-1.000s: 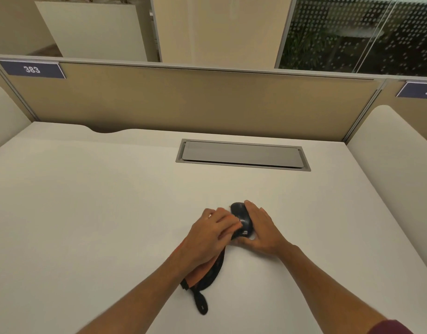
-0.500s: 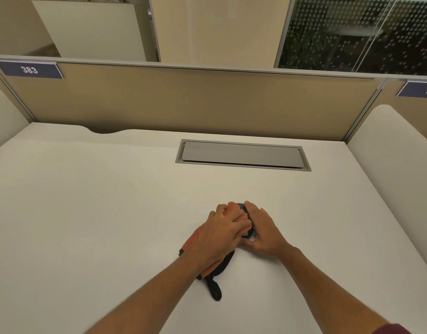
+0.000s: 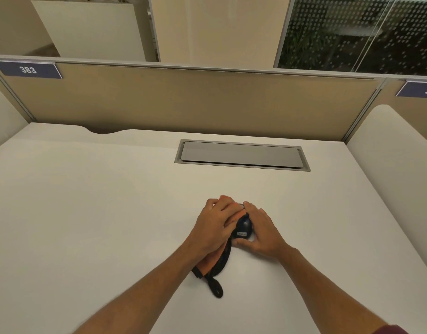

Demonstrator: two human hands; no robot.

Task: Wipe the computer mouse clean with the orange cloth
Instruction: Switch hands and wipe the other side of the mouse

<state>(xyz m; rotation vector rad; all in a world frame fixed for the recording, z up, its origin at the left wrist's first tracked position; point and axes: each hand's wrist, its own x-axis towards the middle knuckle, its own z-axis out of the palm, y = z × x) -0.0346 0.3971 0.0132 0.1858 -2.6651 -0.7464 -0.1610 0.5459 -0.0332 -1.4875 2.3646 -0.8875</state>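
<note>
A small dark blue plastic computer mouse point(image 3: 244, 225) sits on the white desk point(image 3: 87, 213), in the middle toward its near edge, with a pale label on its rear end. The right hand point(image 3: 261, 231) cups and grips it from the right side, while the left hand point(image 3: 216, 227) presses the orange cloth with black trim point(image 3: 211, 262) flat against its left side and front. The cloth trails back under the left wrist, its black loop lying on the desk; a grey rectangular cable hatch point(image 3: 241, 155) lies toward the far edge.
</note>
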